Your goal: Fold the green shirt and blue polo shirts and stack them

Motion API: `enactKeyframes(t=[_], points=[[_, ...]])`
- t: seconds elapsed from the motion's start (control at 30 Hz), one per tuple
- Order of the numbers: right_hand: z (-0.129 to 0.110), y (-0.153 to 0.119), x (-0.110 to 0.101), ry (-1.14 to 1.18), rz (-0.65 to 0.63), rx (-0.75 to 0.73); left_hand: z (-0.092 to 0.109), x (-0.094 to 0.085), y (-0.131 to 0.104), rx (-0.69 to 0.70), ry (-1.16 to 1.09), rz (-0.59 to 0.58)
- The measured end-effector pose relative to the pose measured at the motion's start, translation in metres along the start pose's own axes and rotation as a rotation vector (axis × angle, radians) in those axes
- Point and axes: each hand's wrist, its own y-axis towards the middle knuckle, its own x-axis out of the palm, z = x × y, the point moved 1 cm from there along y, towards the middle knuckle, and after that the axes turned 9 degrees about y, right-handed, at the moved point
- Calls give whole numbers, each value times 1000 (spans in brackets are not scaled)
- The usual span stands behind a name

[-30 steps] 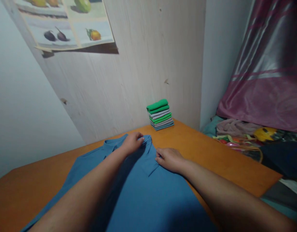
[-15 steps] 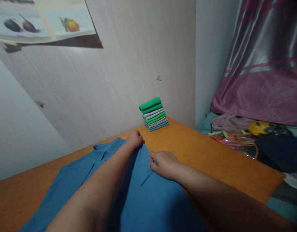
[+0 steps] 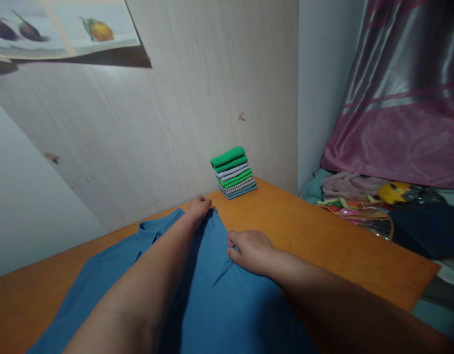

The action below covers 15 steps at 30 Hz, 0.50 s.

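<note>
Across the orange-brown table [image 3: 304, 231], there it was, right in front of my camera: the blue shirt [image 3: 219, 305], spread out with its collar toward the wall and its near end running out of view. I had the right hand [image 3: 251, 250] closed, thumb against fingers, a pinch of the shirt's right edge in it, creases running out from the grip! And the left hand [image 3: 199, 209], fingers curled, sat at the shirt's far edge, right of the collar; whether those fingertips had caught cloth, I couldn't tell. Beyond them, at the table's back, rose a folded stack [image 3: 234, 172]: green on top, then pale grey, green, check, blue-grey at the bottom. Behind it went up the pale wood-grain panel [image 3: 197, 108], scuffed in two spots, with a painted fruit poster [image 3: 68, 29] at upper left. Over to the right, a glossy pink curtain [image 3: 400, 132] dropped above a jumble of cloths, a yellow item [image 3: 394, 192] among them. Any label inside that collar was too small to read.
</note>
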Motion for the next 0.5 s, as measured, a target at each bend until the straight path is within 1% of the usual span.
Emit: enactKeyframes(t=[0.07,0.13,0.23,0.37,0.5], points=[[0,0,0,7,-3,-3,6,0,1,143,117,-44],[-1,0,-1,10,-6,-1,11,1,2,255,231,-98],[-1,0,-2,4,-8,3,16,4,2,347,389,-132],[-1,-1,-2,0,-14,6,18,7,6,345,503,-125],[1,0,1,1,-3,-3,15,6,17,263,490,-115]])
